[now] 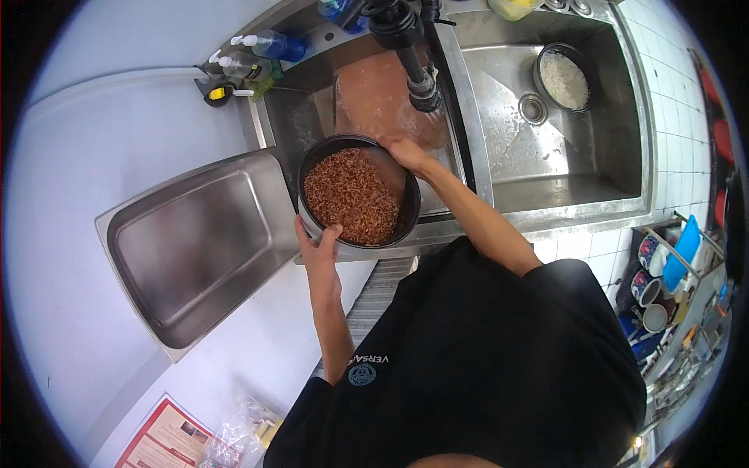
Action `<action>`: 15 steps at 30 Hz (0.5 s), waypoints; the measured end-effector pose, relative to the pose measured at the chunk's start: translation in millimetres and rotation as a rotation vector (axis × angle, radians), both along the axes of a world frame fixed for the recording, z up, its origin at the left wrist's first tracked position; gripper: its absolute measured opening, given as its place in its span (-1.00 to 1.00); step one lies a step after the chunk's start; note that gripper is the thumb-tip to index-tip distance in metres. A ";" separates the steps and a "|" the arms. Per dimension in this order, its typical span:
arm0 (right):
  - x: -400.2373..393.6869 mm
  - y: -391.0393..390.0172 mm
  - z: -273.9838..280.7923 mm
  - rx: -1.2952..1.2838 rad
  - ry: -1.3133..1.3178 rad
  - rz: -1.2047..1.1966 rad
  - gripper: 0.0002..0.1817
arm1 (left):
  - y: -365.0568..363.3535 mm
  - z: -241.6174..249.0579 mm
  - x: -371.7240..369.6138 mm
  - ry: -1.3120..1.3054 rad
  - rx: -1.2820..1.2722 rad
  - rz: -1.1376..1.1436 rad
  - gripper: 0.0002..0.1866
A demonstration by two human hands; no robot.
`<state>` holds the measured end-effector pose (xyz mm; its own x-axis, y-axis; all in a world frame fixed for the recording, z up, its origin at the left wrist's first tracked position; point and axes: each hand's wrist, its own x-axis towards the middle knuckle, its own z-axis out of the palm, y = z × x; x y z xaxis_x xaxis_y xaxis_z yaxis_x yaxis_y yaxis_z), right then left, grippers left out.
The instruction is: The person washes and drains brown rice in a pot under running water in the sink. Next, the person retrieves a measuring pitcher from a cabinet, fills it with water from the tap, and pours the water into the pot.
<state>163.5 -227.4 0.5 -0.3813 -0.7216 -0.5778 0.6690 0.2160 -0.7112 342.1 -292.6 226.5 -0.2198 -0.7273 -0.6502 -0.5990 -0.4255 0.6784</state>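
Observation:
Both hands hold a dark round pot (355, 199) of reddish-brown rice (351, 195) over the front edge of the left sink. My left hand (318, 246) grips the near left side, its thumb over the rim and its fingers along the outside wall. Closed on the far right rim is my right hand (407, 156), its fingertips partly hidden. Cloudy water shows at the pot's right side, beside the rice. Beyond the pot, reddish-brown water (374, 97) lies in the left sink under the black faucet (413, 66).
A steel pan (211, 242) lies left of the sink. The right sink (507, 148) holds a dark pot of white rice (564, 80). Pump bottles (273, 45) stand at the back left. A plastic bag (246, 425) lies near a red-and-white sheet (168, 437).

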 end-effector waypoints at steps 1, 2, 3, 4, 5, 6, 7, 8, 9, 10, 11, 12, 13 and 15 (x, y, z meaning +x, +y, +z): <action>-0.7 1.3 1.3 -0.020 -0.026 -0.007 -0.49 | 0.2 -0.3 -0.7 -0.001 0.000 -0.001 0.12; -1.6 1.5 2.7 -0.020 -0.027 -0.008 -0.49 | 0.2 -0.8 -0.9 0.015 0.000 -0.003 0.11; -1.9 1.1 -0.1 0.006 -0.018 0.016 -0.49 | 0.3 -1.0 -1.0 0.032 -0.001 -0.003 0.10; -2.1 0.6 -2.8 0.032 -0.010 0.040 -0.49 | 0.5 -0.9 -1.3 0.030 -0.002 -0.004 0.10; -1.6 -0.5 -5.4 0.031 -0.010 0.039 -0.49 | 0.9 -0.8 -1.6 0.032 -0.001 0.000 0.09; -1.0 -1.8 -6.9 0.017 -0.027 0.023 -0.49 | 1.0 -0.6 -2.3 0.034 0.000 0.004 0.08; -0.2 -2.3 -8.6 0.002 -0.045 0.007 -0.49 | 0.8 0.1 -3.0 0.033 0.000 0.003 0.08; 0.8 -0.9 -10.4 0.002 -0.047 0.006 -0.49 | 0.7 1.2 -4.2 0.017 0.005 0.002 0.08; 0.5 1.9 -2.0 0.015 -0.006 -0.005 -0.50 | 0.5 1.7 -4.9 0.001 0.009 0.000 0.07; -0.4 3.6 5.3 0.028 0.035 -0.015 -0.50 | 0.5 0.8 -4.8 0.001 0.009 -0.001 0.07; -0.1 3.0 1.4 0.028 0.034 -0.015 -0.50 | 0.6 -0.7 -4.2 0.036 0.006 -0.003 0.07; -0.2 1.6 -4.2 0.029 0.020 0.010 -0.47 | 0.8 -1.7 -4.0 0.071 0.002 -0.004 0.07; 0.4 0.5 -9.7 0.030 0.007 0.035 -0.45 | 1.2 -0.9 -4.9 0.070 0.001 -0.004 0.07; 2.4 1.6 -12.0 0.014 -0.010 0.013 -0.44 | 2.6 1.4 -7.5 0.082 0.007 0.002 0.07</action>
